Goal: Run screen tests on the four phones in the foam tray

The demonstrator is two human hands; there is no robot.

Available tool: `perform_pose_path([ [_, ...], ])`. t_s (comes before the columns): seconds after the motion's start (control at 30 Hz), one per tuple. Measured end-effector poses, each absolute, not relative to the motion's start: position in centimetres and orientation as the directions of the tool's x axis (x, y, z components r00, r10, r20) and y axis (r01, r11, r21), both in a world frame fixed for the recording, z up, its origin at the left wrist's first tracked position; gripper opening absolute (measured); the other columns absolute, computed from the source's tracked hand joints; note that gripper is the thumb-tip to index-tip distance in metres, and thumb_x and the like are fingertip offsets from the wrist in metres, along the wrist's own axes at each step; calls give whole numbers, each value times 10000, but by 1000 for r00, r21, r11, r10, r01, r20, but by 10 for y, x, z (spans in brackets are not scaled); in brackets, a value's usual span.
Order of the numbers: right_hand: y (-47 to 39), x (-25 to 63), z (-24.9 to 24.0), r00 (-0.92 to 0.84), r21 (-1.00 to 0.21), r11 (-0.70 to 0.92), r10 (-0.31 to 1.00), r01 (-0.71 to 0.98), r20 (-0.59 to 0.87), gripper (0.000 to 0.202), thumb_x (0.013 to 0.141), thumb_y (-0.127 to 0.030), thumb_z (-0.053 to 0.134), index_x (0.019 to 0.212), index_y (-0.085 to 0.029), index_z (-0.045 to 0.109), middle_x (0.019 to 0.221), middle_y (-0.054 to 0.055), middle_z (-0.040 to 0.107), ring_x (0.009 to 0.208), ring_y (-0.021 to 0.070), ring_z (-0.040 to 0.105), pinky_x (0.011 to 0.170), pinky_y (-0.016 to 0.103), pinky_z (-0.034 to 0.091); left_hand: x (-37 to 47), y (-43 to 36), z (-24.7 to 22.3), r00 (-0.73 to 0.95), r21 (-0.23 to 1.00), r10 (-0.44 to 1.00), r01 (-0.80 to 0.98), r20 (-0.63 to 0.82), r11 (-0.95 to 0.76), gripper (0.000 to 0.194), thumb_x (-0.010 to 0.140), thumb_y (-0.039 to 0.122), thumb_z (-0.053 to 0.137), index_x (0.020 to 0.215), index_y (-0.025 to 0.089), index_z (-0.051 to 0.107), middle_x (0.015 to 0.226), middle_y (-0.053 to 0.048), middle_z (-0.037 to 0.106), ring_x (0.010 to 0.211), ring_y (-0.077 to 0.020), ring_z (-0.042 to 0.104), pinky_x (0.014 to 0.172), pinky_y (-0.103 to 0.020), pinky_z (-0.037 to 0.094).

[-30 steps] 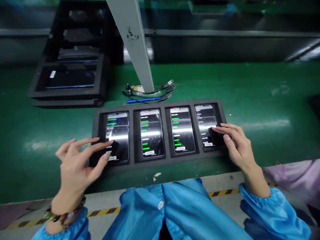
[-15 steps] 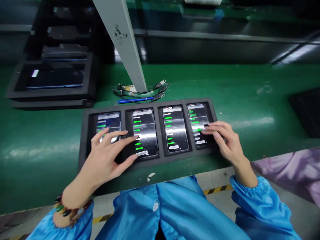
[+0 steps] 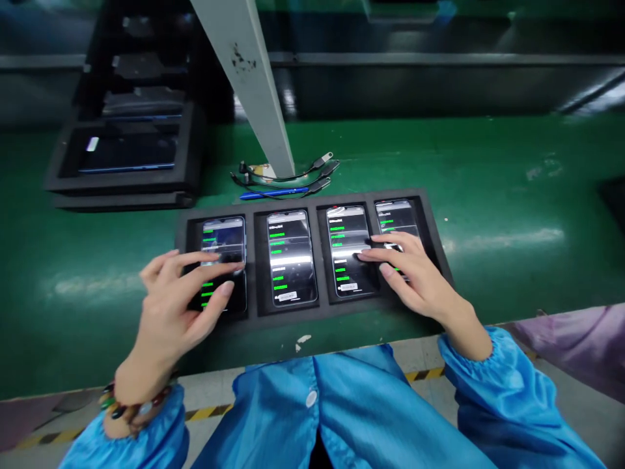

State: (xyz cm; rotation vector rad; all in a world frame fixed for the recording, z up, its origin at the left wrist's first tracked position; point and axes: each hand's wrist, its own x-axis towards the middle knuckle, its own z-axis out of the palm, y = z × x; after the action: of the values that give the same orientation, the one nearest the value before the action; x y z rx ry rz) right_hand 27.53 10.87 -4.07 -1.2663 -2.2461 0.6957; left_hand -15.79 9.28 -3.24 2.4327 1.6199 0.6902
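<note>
Several smartphones lie face up in the compartments of a black foam tray (image 3: 249, 319), their dark screens showing green and white lines of text. My left hand (image 3: 178, 299) is over the leftmost phone (image 3: 229, 236), fingers apart, index fingertip at its right edge. The second phone (image 3: 293, 260) is uncovered, with a small white label near its bottom. My right hand (image 3: 415, 273) reaches across the rightmost phone (image 3: 394, 212), hiding its lower part. Its index fingertip is at the screen of the third phone (image 3: 346, 228). Both hands are open and hold nothing.
Behind the tray lie short black cables (image 3: 322, 170) and a blue pen (image 3: 273, 194), beside a grey metal post (image 3: 249, 78). Stacked black foam trays (image 3: 195, 156) holding phones stand back left. A dark object (image 3: 612, 202) is at the right edge, and a purple sleeve (image 3: 576, 339) shows below it.
My left hand has moved left from the second phone to the leftmost one. My right hand has shifted left from the rightmost phone to the third. The view has shifted slightly.
</note>
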Motion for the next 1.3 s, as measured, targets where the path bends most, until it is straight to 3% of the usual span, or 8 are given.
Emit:
perform_pose_path([
  [0.17, 130, 261, -44, -439, -567, 424, 890, 706, 119, 448, 1163, -372, 416, 1544, -283, 635, 1532, 125, 688, 1548, 351, 521, 1265, 645, 412, -152, 95, -32, 408, 379, 874, 790, 263, -483, 286, 1024, 310, 633, 1271, 296, 778, 1217, -100, 772, 1206, -316, 720, 1236, -578, 362],
  [0.33, 129, 273, -43, -377, -557, 399, 912, 728, 161, 491, 1156, -362, 421, 1635, -344, 525, 1657, 75, 607, 1622, 358, 430, 1304, 667, 342, -151, 99, -34, 396, 380, 877, 793, 273, -477, 316, 1039, 280, 596, 1306, 313, 760, 1253, -101, 756, 1244, -315, 709, 1259, -591, 337],
  [0.53, 122, 273, -42, -480, -570, 469, 865, 675, 144, 391, 1146, -311, 443, 1453, -342, 684, 1446, 65, 748, 1511, 324, 567, 1262, 623, 379, -147, 101, -34, 401, 404, 879, 782, 256, -475, 312, 1034, 287, 593, 1288, 318, 773, 1256, -94, 759, 1249, -316, 706, 1261, -589, 334],
  [0.77, 129, 265, -42, -435, -566, 428, 891, 705, 133, 413, 1144, -340, 435, 1476, -311, 679, 1490, 109, 711, 1522, 333, 554, 1241, 617, 385, -132, 104, -31, 487, 401, 843, 743, 227, -537, 340, 1015, 251, 595, 1303, 292, 771, 1225, -71, 799, 1255, -294, 713, 1257, -545, 330],
  [0.93, 108, 298, -44, -207, -591, 344, 935, 730, 289, 387, 1129, -304, 443, 1355, -338, 755, 1341, 54, 799, 1432, 317, 639, 1226, 597, 419, -135, 103, -30, 434, 392, 854, 760, 287, -518, 306, 1029, 211, 584, 1259, 255, 780, 1232, -112, 761, 1239, -289, 695, 1264, -579, 328],
  [1.03, 90, 317, -51, -111, -585, 275, 947, 763, 301, 371, 1119, -308, 455, 1260, -323, 797, 1261, 59, 819, 1377, 328, 678, 1187, 609, 460, -139, 102, -35, 411, 397, 858, 764, 308, -508, 309, 1026, 187, 587, 1263, 240, 778, 1234, -125, 750, 1233, -299, 696, 1271, -605, 323],
  [1.17, 82, 322, -57, -119, -573, 266, 952, 775, 282, 369, 1118, -302, 458, 1245, -312, 804, 1286, 68, 803, 1388, 327, 670, 1167, 603, 475, -139, 103, -43, 391, 399, 834, 745, 388, -535, 294, 1012, 199, 604, 1224, 263, 796, 1190, -105, 769, 1166, -300, 722, 1247, -586, 354],
  [1.3, 90, 319, -58, -146, -568, 239, 968, 787, 205, 391, 1127, -283, 451, 1409, -317, 720, 1435, 60, 752, 1502, 317, 576, 1241, 611, 403, -137, 104, -49, 385, 394, 822, 738, 420, -547, 294, 1005, 204, 614, 1213, 276, 808, 1146, -96, 777, 1120, -294, 736, 1226, -557, 373],
])
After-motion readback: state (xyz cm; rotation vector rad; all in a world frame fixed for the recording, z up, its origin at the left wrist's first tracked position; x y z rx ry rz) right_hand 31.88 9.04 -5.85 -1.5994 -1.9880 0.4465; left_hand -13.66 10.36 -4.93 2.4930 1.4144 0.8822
